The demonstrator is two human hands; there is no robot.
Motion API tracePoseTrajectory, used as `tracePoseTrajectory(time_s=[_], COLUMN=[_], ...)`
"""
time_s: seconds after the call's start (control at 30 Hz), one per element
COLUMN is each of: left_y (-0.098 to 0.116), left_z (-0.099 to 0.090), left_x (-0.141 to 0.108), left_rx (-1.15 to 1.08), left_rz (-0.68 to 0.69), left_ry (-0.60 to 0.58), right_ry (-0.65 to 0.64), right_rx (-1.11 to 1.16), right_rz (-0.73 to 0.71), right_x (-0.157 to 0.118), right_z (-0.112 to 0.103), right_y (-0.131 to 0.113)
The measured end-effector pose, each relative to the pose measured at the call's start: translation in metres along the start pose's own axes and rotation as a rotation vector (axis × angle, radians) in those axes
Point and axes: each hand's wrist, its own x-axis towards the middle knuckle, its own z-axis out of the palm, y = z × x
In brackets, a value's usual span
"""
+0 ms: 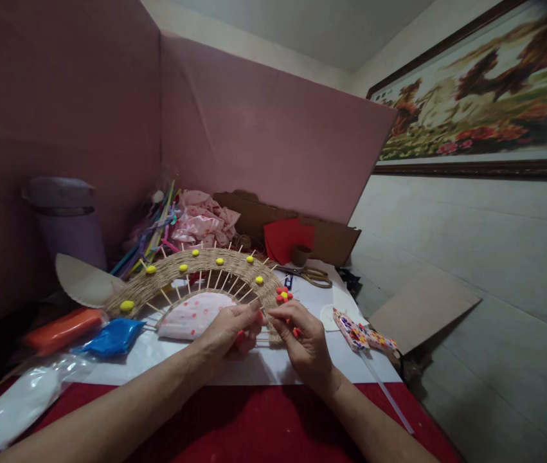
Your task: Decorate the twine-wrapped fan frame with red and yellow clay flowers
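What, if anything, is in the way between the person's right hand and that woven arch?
Nothing visible. The right hand is at the arch's lower right end, just below the red-petalled flower. The scissors lie farther back, off to the side.

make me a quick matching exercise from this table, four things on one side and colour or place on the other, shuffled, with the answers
Things
1. woven arch
2. flower
3. blue packet
4. scissors

Colour or place
A. beside the orange packet
B. straw-coloured, dotted with yellow discs
C. in front of the red sheet, with gold-toned handles
D. red around a yellow centre, just beyond the right hand

Right pairs
1-B, 2-D, 3-A, 4-C
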Motion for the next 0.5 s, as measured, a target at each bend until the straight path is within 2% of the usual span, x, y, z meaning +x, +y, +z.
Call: tracePoseTrajectory(time_s=[0.23,0.37,0.5], left_y=[-0.0061,-0.0079,-0.0042], left_z=[0.0017,0.0029,0.0018], left_x=[0.0008,0.0007,-0.0003], left_rx=[0.171,0.158,0.130], left_rz=[0.043,0.055,0.079], left_ry=[-0.005,0.032,0.009], right_ry=[-0.074,-0.024,-0.006], right_rx=[0.002,0.038,0.054], right_rz=[0.000,0.023,0.028], right_x=[-0.0005,0.0000,0.0004], right_z=[0.0044,0.0064,0.0054], right_y=[0.0008,0.0014,0.0023])
